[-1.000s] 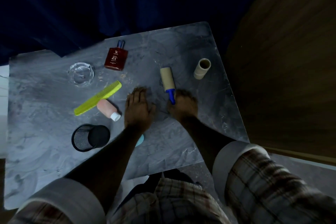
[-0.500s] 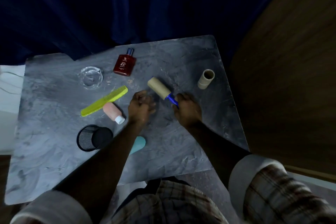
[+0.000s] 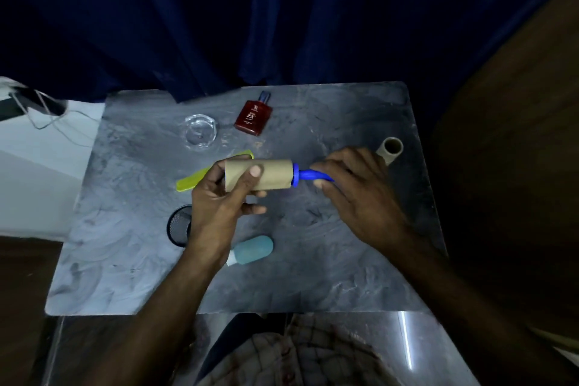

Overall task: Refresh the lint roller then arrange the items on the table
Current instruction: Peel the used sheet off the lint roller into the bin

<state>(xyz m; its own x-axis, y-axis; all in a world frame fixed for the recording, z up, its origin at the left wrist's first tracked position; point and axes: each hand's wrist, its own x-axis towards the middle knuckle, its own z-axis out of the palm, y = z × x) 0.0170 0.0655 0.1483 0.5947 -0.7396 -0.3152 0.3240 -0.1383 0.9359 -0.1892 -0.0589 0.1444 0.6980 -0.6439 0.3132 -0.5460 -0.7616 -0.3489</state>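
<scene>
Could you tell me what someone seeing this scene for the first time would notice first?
The eye goes first to the lint roller, held level above the middle of the grey table: the left hand wraps its tan roll, the right hand grips the blue handle. Next comes the red bottle lying near the far edge, then the yellow-green comb behind the left hand.

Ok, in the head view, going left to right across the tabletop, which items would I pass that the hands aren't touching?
Mesh cup (partly behind the left wrist) → glass ashtray → teal bottle, level with the red perfume bottle farther back → cardboard tube. The comb is left out: the left hand covers part of it.
</scene>
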